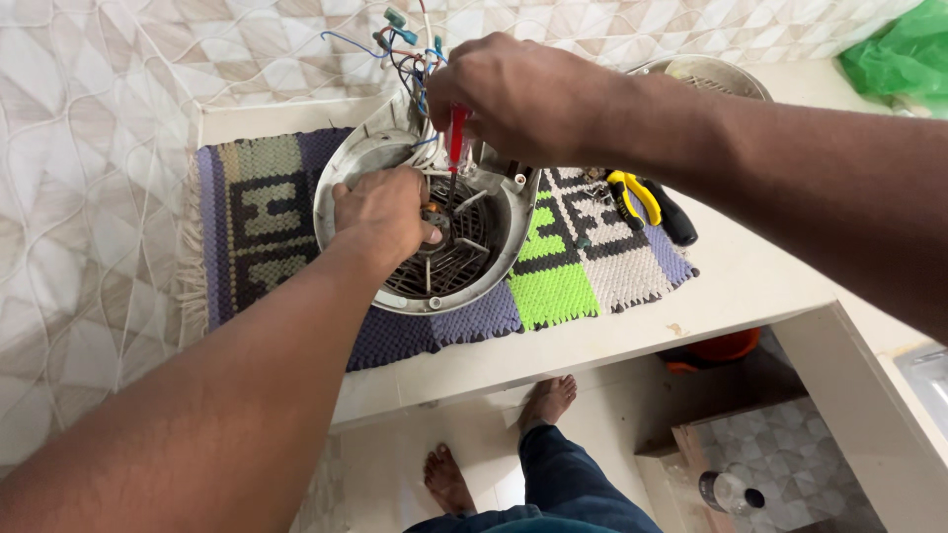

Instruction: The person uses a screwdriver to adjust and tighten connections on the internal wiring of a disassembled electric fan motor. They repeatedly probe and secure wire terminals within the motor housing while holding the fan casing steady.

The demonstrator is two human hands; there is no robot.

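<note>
Grey-white plastic makes up the round appliance housing (420, 212) that is lying open side up on a woven patchwork mat (563, 286), which is cushioning it on the pale bench (750, 286). The left hand (383, 212) is pressing down inside the housing, fingers curled and clenched around a small part beside the dark ribbed grille (449, 262), apparently steadying the body so it is not turning. The right hand (513, 99) is reaching over from above, grasping a red-handled screwdriver (456, 138) held nearly upright, its shaft pointing down into the housing just beside the left hand's fingers. Loose blue and white wires (405, 49) are sticking up from the far rim, out of the working area. Yellow-handled pliers (632, 195) are lying on the mat to the right, near at hand. A metal bowl (706, 74) is sitting behind the right forearm, and a green bag (899, 54) is resting at the far corner.
</note>
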